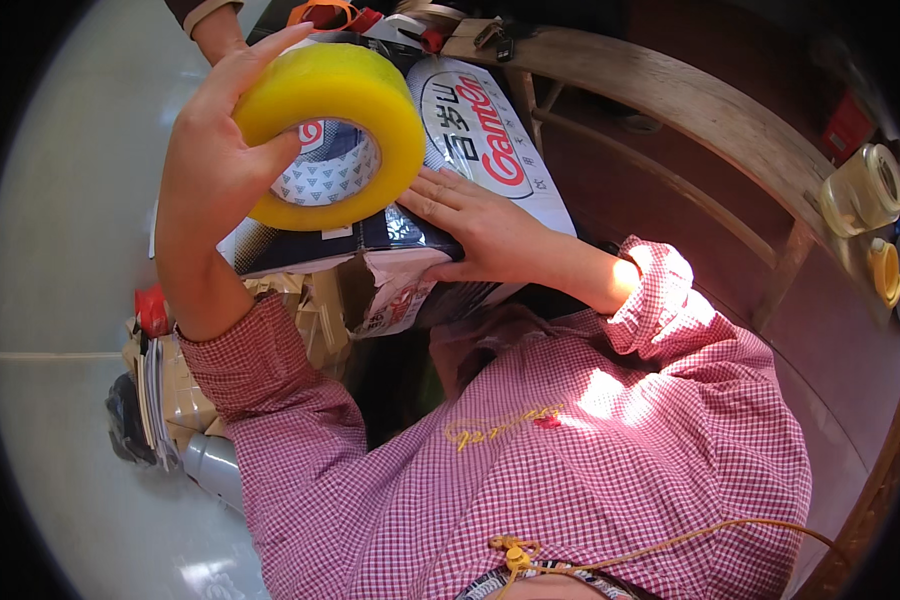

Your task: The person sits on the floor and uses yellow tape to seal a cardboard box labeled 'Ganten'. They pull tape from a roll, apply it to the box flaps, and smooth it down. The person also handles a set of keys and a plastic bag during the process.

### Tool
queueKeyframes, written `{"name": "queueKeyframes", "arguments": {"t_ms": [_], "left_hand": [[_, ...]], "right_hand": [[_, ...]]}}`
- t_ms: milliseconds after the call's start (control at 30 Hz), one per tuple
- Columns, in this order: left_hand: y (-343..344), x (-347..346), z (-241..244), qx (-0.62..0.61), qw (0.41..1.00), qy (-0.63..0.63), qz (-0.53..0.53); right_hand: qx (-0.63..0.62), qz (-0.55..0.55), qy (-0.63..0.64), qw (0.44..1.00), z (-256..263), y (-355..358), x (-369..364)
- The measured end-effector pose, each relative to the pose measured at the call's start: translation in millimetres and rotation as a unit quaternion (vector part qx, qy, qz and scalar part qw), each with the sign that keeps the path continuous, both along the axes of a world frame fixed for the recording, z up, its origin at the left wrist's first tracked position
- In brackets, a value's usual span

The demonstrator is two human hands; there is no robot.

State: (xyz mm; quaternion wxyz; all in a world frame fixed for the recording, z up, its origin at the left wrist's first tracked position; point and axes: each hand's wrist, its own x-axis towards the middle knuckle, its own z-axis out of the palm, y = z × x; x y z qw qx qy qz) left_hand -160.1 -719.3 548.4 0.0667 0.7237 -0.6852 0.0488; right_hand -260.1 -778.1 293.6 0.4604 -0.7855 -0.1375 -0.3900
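Note:
My left hand (206, 161) grips a large roll of yellow packing tape (390, 97), its thumb inside the patterned cardboard core. The roll is held over a printed carton (487, 127) in white and dark blue. On the carton's near part lies my right hand (487, 225), palm down, fingers pointing left beside the roll and thumb towards me. A torn, crumpled flap (394, 292) hangs at the near end of the carton. The roll hides part of the top and the fingertips of my left hand are partly out of sight behind it.
Another person's wrist (219, 36) in a dark sleeve is beyond my left hand. A wooden bench (645, 79) with keys (504, 49) curves along the right, bearing a clear jar (859, 191). Flattened cardboard (184, 382) and a red object (151, 311) are at lower left.

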Motion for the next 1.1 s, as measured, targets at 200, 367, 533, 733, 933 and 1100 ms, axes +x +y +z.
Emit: {"name": "queueKeyframes", "arguments": {"t_ms": [200, 367, 533, 733, 933, 1100], "left_hand": [[27.9, 8.8, -18.5, -0.007, 0.963, 0.234, 0.134], [28.6, 12.1, -28.6, 0.006, 0.933, 0.317, 0.172], [34.1, 15.0, -32.8, -0.037, 0.951, 0.262, 0.158], [25.4, 29.9, -40.6, -0.030, 0.997, 0.042, 0.049], [27.3, 29.8, -33.5, 0.010, 0.999, -0.045, 0.027], [28.1, 35.9, -36.3, -0.003, 0.999, -0.029, 0.036]], "right_hand": [[-0.059, 0.010, 0.021, 0.998, -0.1, -11.9, -5.2], [-0.036, 0.109, 0.062, 0.992, 10.5, -23.3, -6.3], [0.254, 0.285, 0.102, 0.919, 5.6, -90.5, 4.5], [-0.029, -0.322, 0.180, 0.929, -60.3, -204.1, 159.7], [-0.241, -0.376, 0.472, 0.760, -74.7, -257.5, 282.7], [-0.249, -0.410, 0.457, 0.749, -109.0, -282.4, 306.7]]}}
